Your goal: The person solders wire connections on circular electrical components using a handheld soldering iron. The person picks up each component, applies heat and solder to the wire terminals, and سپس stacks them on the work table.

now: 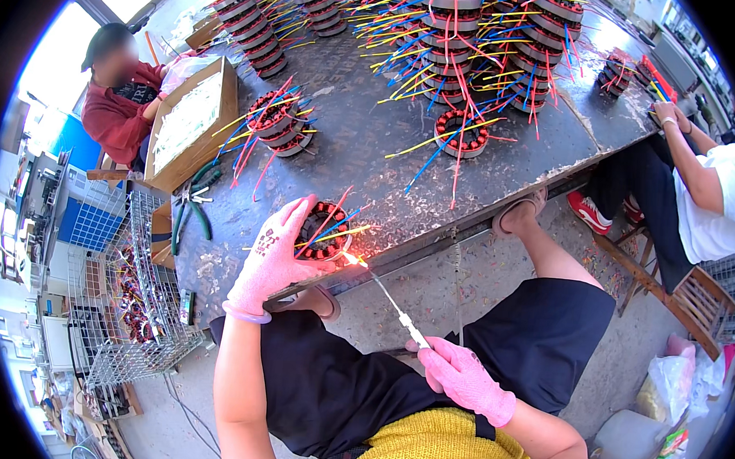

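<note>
Fingers of the left hand point(270, 248) curve around a wire-wound ring point(324, 247) at the near edge of the table point(358, 163), toward the left; the right hand's point(465, 380) fingers clasp a slim torch point(405, 319), flame point(355, 260) beside the ring.

Pink knit glove point(255, 272) on my left hand point(275, 248) bears dark print | black cloth shirt point(135, 91) on a co-worker point(105, 126) shows pale, partly covered letters
</note>
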Available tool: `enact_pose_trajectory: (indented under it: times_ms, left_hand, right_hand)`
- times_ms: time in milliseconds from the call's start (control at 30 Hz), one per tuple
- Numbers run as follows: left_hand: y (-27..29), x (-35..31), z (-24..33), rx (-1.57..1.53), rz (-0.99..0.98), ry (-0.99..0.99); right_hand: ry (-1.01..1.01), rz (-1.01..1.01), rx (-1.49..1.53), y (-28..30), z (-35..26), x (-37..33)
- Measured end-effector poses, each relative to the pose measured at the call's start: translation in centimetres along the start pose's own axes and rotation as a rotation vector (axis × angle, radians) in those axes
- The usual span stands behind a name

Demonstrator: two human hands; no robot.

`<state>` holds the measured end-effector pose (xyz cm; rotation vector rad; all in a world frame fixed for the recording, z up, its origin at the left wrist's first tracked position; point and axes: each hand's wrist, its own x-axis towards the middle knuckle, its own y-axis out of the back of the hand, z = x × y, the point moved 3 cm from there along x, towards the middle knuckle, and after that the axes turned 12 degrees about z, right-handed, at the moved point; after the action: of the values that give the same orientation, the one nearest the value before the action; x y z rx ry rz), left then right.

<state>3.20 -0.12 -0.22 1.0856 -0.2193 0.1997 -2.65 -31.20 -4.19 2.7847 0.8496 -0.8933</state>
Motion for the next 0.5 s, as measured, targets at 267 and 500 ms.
enact_pose_trajectory:
  times_ms: [267,500]
  left_hand:
    - [-0.1,0.02,-0.2,0.002,-0.004,-0.012]
    - [-0.06,-0.01,-0.19,-0.007,-0.006,-0.001]
  right_hand:
    - [-0.011,0.008,0.005,-0.05,0.09,0.1]
    - [0.004,0.014,-0.013,0.0,-0.15,0.05]
